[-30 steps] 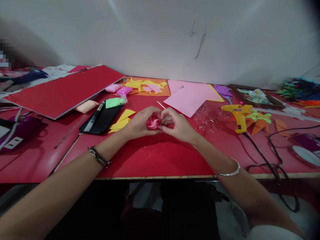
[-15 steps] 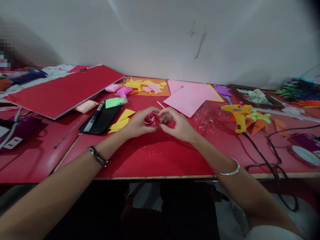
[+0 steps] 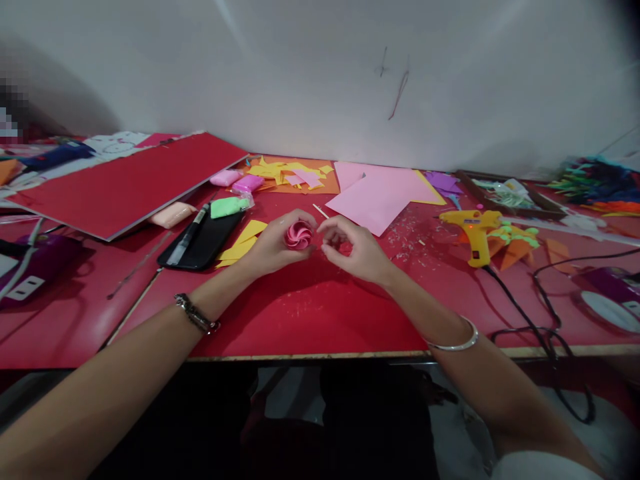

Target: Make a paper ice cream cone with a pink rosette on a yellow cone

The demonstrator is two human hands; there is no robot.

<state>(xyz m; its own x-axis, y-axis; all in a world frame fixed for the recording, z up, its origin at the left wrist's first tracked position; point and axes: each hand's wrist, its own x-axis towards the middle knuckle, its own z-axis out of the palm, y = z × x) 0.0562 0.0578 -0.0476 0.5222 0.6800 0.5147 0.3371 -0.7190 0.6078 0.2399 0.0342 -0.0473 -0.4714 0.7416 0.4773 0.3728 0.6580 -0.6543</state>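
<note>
Curled pink paper strips form a swirled paper flower (image 3: 299, 236), held upright over the red table. Around it wraps my left hand (image 3: 273, 245), thumb in front and fingers behind. A small gap to the right of the flower separates it from my right hand (image 3: 357, 250), whose fingers are curved with thumb and fingertips apart and nothing visible between them. Behind my hands lies a thin pale stick (image 3: 321, 211). Yellow paper pieces (image 3: 243, 245) rest beside my left wrist.
A yellow glue gun (image 3: 473, 233) with a lit red light and trailing black cord stands at right. At left are a black phone (image 3: 204, 243) with a marker (image 3: 189, 235) on it, clay packets (image 3: 230, 206) and a red board (image 3: 135, 183). Pink paper sheets (image 3: 375, 197) lie behind.
The flower has shifted slightly left with my left hand and its swirl has turned, its strips now more evenly fanned. My right fingers have drawn away from it, opening a gap.
</note>
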